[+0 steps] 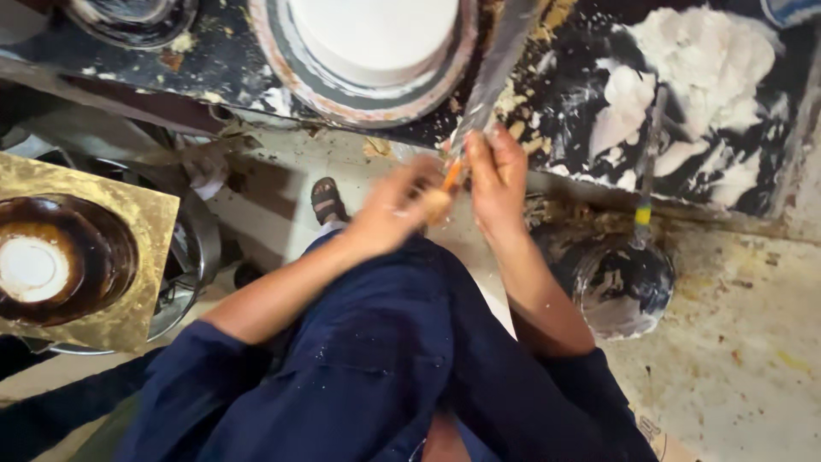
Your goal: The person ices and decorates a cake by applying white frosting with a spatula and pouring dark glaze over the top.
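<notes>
From the head camera, the right hand pinches the orange handle of a long flat metal blade rising from its fingers. The left hand, blurred, cups a small tan lump just beside; its finger spread cannot be told. White plaster cakes the dark bench, and a round white mould sits above.

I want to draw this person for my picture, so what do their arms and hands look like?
Both arms have dark navy blue sleeves pushed up to about the elbows, so the forearms are bare. The cloth matches the navy trousers and has tiny white specks on it. No gloves, rings or watch show. The left hand looks blurry. The right hand and its forearm are dusted with white powder or paste, and so are the fingers.
</notes>
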